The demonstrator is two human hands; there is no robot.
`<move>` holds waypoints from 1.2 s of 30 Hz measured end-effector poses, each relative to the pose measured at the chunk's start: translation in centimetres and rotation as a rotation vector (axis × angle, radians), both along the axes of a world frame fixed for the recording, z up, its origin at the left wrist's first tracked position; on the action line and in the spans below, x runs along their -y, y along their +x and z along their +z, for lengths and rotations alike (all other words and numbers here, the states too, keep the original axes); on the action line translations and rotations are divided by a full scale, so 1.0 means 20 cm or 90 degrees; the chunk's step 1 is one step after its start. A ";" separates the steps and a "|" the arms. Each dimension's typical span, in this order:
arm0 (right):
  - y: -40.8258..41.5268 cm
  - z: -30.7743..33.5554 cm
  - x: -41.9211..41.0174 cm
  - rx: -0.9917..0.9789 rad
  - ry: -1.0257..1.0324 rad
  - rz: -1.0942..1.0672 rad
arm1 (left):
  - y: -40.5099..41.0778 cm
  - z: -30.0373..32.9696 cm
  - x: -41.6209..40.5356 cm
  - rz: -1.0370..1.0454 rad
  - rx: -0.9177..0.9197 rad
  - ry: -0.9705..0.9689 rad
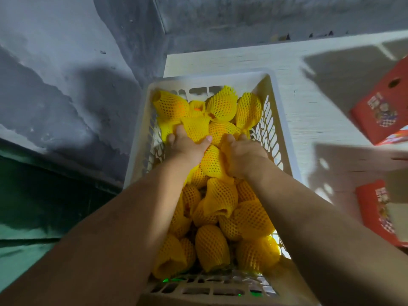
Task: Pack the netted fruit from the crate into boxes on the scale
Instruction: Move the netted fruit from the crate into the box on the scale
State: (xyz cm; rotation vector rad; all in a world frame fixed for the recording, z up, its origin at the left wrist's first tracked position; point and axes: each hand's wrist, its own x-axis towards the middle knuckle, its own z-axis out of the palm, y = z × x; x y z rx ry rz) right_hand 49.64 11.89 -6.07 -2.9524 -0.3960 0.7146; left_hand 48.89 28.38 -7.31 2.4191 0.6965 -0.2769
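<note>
Hands reach side by side into the middle of the frame, both sunk in the fruit pile. Left hand point(187, 144) lies palm down, fingers curled over one yellow foam-netted fruit point(195, 129), thumb out to the right. Right hand point(242, 154) is closed around a neighbouring netted fruit point(212, 162), its fingertips buried among the nets, so the exact grip cannot be told. Both bare forearms run down to the lower corners of the frame.

Around the hands, the white slotted plastic crate point(280, 120) holds many more yellow-netted fruit, heaped from its far wall to its near wall. The crate sits against a pale white surface point(309, 102) at upper right. Two red printed cardboard boxes show at the right edge, one upper point(382, 107), one lower point(375, 208), both blurred. Grey stained wall point(66, 74) fills the upper left.
</note>
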 end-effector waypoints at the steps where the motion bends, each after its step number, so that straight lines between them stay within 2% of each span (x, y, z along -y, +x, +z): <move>1: 0.00 0.01 0.00 -0.013 -0.007 0.013 | -0.02 -0.02 0.01 -0.022 0.022 0.036; 3: 0.02 0.03 0.00 -0.071 -0.002 0.019 | -0.06 -0.05 0.00 -0.049 0.063 0.076; 6: 0.06 0.04 -0.01 -0.135 0.081 -0.067 | -0.08 -0.05 -0.02 -0.061 0.073 0.036; 10: 0.06 -0.02 -0.05 -0.033 0.241 -0.278 | -0.10 -0.04 -0.03 -0.082 0.014 -0.006; 13: 0.07 -0.06 -0.07 -0.033 0.195 -0.221 | -0.13 -0.04 -0.04 -0.066 -0.023 -0.027; 18: 0.21 -0.11 -0.07 -0.079 0.202 -0.238 | -0.20 -0.04 -0.01 -0.012 -0.036 -0.052; 22: 0.17 -0.16 -0.07 0.005 0.260 -0.226 | -0.24 -0.02 0.02 0.009 -0.022 -0.046; 25: 0.09 -0.17 -0.08 0.089 0.306 -0.221 | -0.28 -0.02 0.01 0.037 0.023 -0.087; 27: 0.02 -0.18 -0.08 0.121 0.304 -0.265 | -0.31 -0.02 -0.01 0.048 0.046 -0.123; 30: -0.08 -0.18 -0.02 0.107 0.302 -0.340 | -0.34 0.00 -0.01 0.056 0.057 -0.154; 36: -0.24 -0.12 0.03 0.207 0.250 -0.259 | -0.44 0.07 0.07 0.065 0.136 -0.189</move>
